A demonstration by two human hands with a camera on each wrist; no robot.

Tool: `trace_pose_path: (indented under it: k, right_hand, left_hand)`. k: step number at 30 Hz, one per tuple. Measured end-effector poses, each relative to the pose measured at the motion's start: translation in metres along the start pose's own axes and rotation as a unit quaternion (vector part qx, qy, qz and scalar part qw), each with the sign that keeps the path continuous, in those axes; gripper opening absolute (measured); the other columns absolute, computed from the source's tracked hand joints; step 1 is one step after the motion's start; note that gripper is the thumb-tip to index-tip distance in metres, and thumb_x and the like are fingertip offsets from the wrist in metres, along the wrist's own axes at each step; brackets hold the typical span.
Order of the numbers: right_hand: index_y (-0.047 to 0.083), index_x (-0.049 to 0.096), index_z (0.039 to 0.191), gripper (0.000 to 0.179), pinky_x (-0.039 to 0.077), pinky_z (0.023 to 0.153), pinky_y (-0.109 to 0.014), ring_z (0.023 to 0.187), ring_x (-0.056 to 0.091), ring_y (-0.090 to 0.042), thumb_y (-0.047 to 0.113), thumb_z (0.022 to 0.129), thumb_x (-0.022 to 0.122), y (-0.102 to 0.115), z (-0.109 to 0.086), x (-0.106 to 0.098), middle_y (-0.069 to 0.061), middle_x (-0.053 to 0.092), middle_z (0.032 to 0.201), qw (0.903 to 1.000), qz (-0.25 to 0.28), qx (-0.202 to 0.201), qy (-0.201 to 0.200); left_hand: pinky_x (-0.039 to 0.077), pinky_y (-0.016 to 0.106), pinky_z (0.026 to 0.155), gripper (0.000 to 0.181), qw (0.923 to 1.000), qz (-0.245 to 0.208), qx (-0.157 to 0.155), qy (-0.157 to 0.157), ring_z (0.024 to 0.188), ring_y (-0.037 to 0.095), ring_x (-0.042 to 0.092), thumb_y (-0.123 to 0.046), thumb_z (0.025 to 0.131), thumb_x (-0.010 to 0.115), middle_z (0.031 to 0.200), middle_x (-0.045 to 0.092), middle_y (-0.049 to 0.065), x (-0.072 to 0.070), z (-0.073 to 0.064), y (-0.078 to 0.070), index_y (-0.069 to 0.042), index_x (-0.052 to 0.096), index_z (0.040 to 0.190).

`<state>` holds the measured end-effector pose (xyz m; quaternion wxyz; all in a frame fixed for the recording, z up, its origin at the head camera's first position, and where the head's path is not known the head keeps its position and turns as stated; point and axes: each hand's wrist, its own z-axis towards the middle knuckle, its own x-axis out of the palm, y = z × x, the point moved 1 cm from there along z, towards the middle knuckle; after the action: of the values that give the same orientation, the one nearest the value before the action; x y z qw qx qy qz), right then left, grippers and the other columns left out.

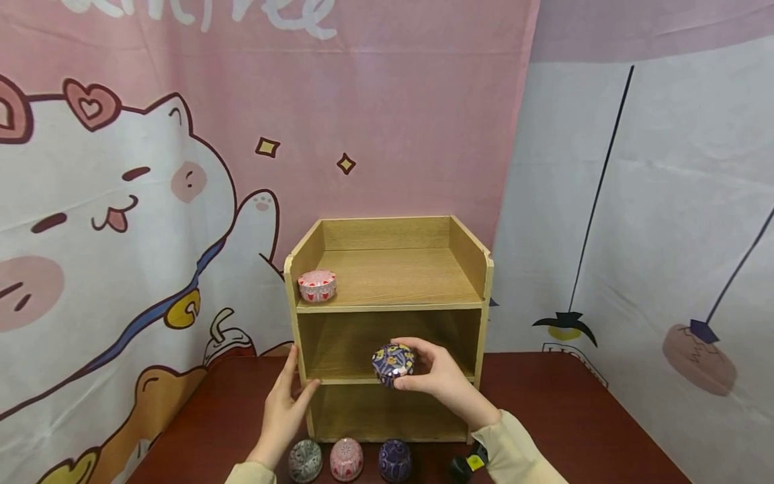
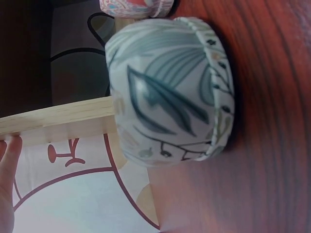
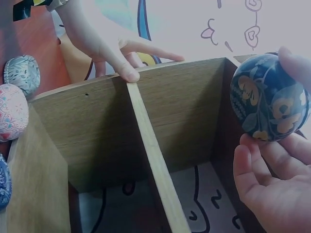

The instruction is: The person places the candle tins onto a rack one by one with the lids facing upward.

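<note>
In the head view my right hand grips a round dark-blue tin with yellow flowers, held in front of the middle opening of a small wooden shelf. The right wrist view shows the flowered tin between thumb and fingers, apart from the boards. My left hand rests on the shelf's left side, its thumb at the front edge of the middle board. A pink-and-red tin sits on the top level at the left front corner.
Along the shelf's foot stand a grey-green leaf-patterned tin, a pink tin and a dark purple tin. A black object with a yellow patch lies by the right sleeve. Printed cloth hangs behind the dark red table.
</note>
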<state>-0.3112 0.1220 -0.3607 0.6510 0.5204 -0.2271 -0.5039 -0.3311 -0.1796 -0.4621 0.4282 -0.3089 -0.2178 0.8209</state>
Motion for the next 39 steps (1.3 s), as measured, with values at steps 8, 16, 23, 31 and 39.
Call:
trace_pose_path:
  k: [8,16,23,31,39]
  right_hand:
    - [0.003,0.052,0.137,0.063,0.056,0.081,-0.032,0.102,0.061,-0.026,0.012,0.081,0.08,0.007,0.001,-0.003,-0.017,0.06,0.121,0.9999,0.007,-0.007,0.006]
    - [0.006,0.053,0.137,0.064,0.056,0.082,-0.033,0.104,0.06,-0.029,0.013,0.08,0.08,0.015,0.003,-0.004,-0.017,0.059,0.122,0.9998,0.013,-0.014,0.007]
    - [0.005,0.053,0.138,0.064,0.056,0.081,-0.033,0.103,0.061,-0.028,0.013,0.081,0.08,0.02,0.005,-0.003,-0.017,0.058,0.123,0.9996,0.018,-0.019,0.007]
    - [0.001,0.051,0.138,0.064,0.056,0.081,-0.032,0.102,0.061,-0.027,0.012,0.082,0.079,0.027,0.01,0.0,-0.018,0.058,0.122,0.9992,0.006,-0.037,0.014]
    - [0.003,0.052,0.138,0.066,0.056,0.083,-0.032,0.103,0.061,-0.026,0.013,0.08,0.081,0.042,0.012,-0.001,-0.017,0.059,0.124,0.9994,-0.005,-0.031,0.018]
  left_hand:
    - [0.058,0.029,0.077,0.089,1.0,0.005,-0.002,0.0,0.103,0.027,0.061,-0.002,0.083,0.076,0.146,0.044,0.015,-0.001,0.0,-0.002,-0.024,0.029,0.155]
    - [0.058,0.027,0.076,0.09,0.9999,0.015,0.003,-0.004,0.101,0.027,0.062,-0.002,0.081,0.077,0.139,0.049,0.018,-0.002,0.001,-0.001,-0.023,0.029,0.155]
    - [0.058,0.029,0.075,0.09,0.9999,0.014,0.006,-0.002,0.102,0.029,0.062,-0.003,0.082,0.077,0.145,0.044,0.017,-0.002,0.001,0.0,-0.023,0.029,0.155]
    - [0.059,0.03,0.075,0.09,0.9997,0.026,0.002,0.003,0.103,0.027,0.06,-0.004,0.083,0.076,0.144,0.045,0.016,-0.003,0.001,0.001,-0.026,0.027,0.155]
    - [0.059,0.028,0.073,0.091,0.9997,0.023,0.01,0.003,0.102,0.029,0.061,-0.004,0.081,0.078,0.142,0.047,0.018,-0.002,0.002,0.003,-0.023,0.028,0.155]
